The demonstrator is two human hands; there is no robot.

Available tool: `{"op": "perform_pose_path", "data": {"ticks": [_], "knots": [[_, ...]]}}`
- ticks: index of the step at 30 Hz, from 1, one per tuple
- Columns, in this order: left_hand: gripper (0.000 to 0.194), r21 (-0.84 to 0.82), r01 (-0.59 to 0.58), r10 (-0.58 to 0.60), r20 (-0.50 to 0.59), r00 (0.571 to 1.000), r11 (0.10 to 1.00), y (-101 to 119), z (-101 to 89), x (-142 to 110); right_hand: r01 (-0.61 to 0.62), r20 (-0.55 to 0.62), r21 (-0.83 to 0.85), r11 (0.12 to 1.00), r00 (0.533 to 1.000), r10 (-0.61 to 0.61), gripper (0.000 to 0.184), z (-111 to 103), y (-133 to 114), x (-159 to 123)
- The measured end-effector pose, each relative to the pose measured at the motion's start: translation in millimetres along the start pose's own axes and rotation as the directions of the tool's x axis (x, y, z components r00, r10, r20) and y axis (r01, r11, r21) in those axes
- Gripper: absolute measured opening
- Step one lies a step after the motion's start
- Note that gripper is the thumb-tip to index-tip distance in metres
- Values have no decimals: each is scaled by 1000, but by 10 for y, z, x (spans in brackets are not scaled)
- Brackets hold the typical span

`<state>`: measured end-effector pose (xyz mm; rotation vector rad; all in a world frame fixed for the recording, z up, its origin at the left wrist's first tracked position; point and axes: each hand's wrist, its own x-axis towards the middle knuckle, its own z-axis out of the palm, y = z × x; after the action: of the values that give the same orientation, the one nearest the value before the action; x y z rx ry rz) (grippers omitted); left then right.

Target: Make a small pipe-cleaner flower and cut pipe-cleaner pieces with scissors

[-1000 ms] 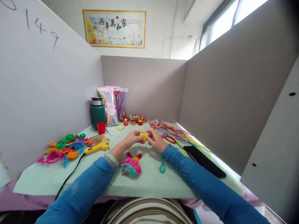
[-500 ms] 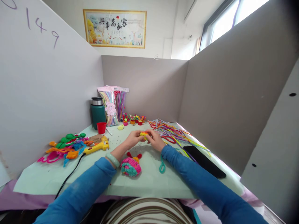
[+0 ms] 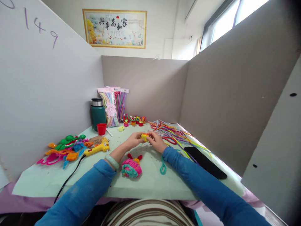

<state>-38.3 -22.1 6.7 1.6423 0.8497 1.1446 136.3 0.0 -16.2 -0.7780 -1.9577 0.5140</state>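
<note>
On my head view, left hand (image 3: 134, 141) has its fingers closed around the small yellow-and-orange piece (image 3: 144, 137); right hand (image 3: 157, 142) pinches the same piece from the other side, fingertips on it. Piece is up between both hands, over the middle of the covered table (image 3: 150, 185). Exact finger overlap is too small to read. Containers: red cup (image 3: 101, 129) is upright just in front of the green bottle (image 3: 98, 115); I can't see down into the cup. Bottle is upright, dark lid on, so contents hidden. Clear packs (image 3: 112, 108) beside it stand against the back corner, filled with fuzzy stems, pastel in front, red and purple behind. Small pots (image 3: 133, 123) to their right hold bright multicolored bits; details too small. Pink-and-teal fuzzy piece (image 3: 131, 168) sits nearer me, below the hands, with a teal loop (image 3: 163, 169) to its right. Yellow glue gun (image 3: 97, 149) lies on the left, next to the pile of fuzzy shapes (image 3: 67, 149). Loose stems (image 3: 172, 133) spread at back right; black flat slab (image 3: 205, 162) lies nearer, by the right forearm.
</note>
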Motion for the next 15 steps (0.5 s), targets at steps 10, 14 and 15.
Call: {"op": "perform_pose_path", "data": {"ticks": [10, 14, 15], "knots": [[47, 157, 12, -3, -55, 999, 987, -91, -2, 38, -31, 7, 56, 998, 999, 31, 24, 3, -45, 16], [46, 190, -46, 58, -59, 997, 981, -120, -7, 64, 14, -28, -2, 1000, 1000, -14, 21, 6, -64, 9], [47, 194, -66, 79, -59, 995, 979, -129, -9, 69, 30, -34, -17, 999, 999, -31, 21, 1, -66, 8]]}}
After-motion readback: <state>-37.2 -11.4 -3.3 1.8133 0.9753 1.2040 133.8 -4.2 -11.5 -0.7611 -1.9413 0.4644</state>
